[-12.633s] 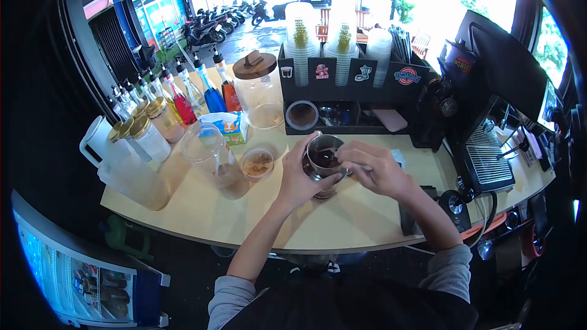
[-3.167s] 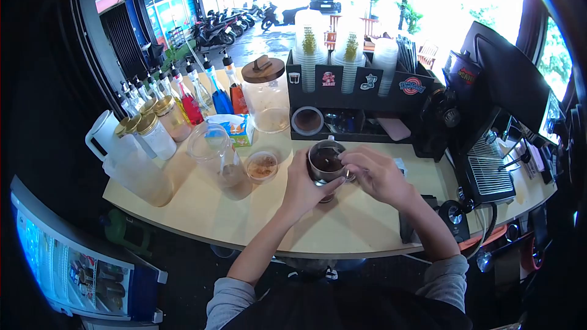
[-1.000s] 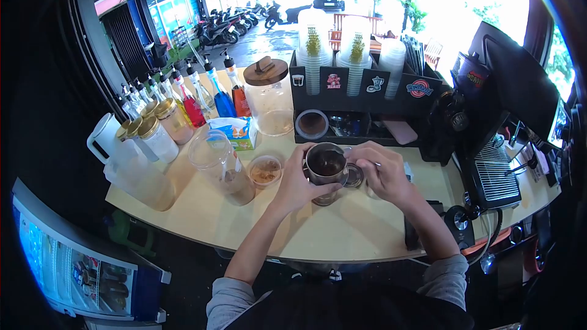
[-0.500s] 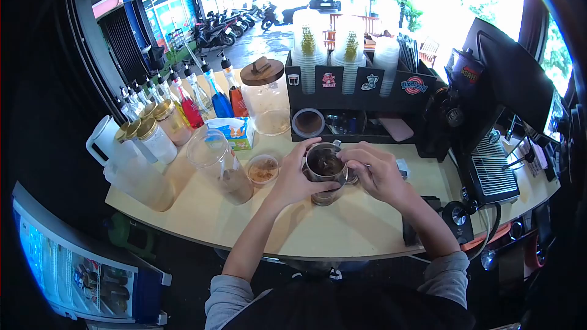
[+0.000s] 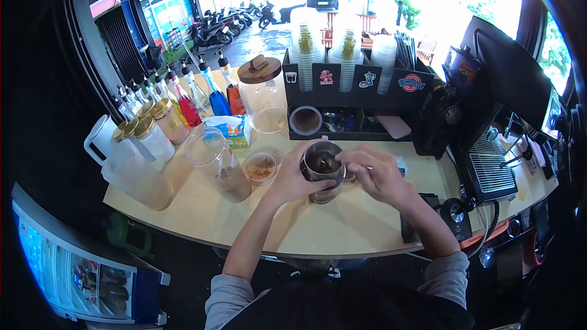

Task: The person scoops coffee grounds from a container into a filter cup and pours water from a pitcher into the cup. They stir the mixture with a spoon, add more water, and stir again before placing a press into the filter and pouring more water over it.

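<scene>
A metal pitcher (image 5: 323, 190) stands on the counter in front of me, dark liquid showing inside. My left hand (image 5: 295, 174) wraps around its left side, thumb across the front. Over the right rim, my right hand (image 5: 373, 171) is closed in a pinch on a thin spoon-like utensil that dips into the pitcher; most of it is hidden by the fingers and the liquid. Left of my left hand sit a small tub of brown contents (image 5: 261, 168) and a tall clear plastic cup (image 5: 232, 184) with a brownish lower part. A small glass partly shows behind my right fingers.
Syrup bottles (image 5: 215, 99), lidded jars (image 5: 153, 140) and a frosted jug (image 5: 137, 180) line the left. A wood-lidded glass jar (image 5: 267, 107) and black organizer (image 5: 361, 101) with stacked cups stand behind. At right are an espresso machine (image 5: 489, 174) and scale-like device (image 5: 457, 217).
My right fingers shift slightly at the pitcher's rim, and the utensil's position inside has changed. My left hand keeps its hold. The whole view has moved a little.
</scene>
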A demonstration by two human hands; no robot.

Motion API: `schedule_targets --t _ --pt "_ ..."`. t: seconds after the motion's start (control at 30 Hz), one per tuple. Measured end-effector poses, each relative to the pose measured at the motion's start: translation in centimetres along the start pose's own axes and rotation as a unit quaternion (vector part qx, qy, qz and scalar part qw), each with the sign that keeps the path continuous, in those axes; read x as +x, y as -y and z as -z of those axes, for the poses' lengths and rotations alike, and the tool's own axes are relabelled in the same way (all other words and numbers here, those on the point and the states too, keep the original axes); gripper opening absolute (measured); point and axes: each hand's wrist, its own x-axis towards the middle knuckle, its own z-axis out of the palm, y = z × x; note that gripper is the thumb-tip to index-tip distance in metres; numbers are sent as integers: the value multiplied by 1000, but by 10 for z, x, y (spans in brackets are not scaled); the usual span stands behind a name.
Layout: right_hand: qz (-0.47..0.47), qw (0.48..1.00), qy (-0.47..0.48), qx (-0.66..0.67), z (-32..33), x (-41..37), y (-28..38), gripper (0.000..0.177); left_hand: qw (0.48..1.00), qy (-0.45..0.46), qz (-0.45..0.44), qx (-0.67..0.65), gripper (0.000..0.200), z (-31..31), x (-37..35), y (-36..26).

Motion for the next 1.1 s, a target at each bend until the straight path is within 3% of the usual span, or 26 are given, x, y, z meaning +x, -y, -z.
schedule_targets --t 0.23,0.33,0.47,0.53,0.67,0.93,1.03,1.1 --pt "5 1000 -8 2 -3 5 -2 10 994 -103 4 47 73 -17 0 -7" --pt "33 998 19 -47 -1 1 1 12 994 -97 4 50 73 -16 -1 -9" --pt "19 1000 -4 -22 -7 4 -3 13 994 -97 3 44 74 -16 -2 -7" --pt "62 998 12 -15 -8 1 0 13 991 -97 -4 90 74 -15 -2 -5" --pt "35 999 -3 -30 -8 2 -4 12 994 -94 28 48 74 -15 -3 -6" --pt "-11 1000 -14 6 -4 4 -5 10 992 -100 -2 79 75 -16 -3 -1" --pt "57 998 10 -26 -5 2 3 11 992 -107 -1 58 72 -15 -3 -1" --pt "36 999 2 -36 -6 2 0 12 993 -110 10 35 72 -16 -3 -3"
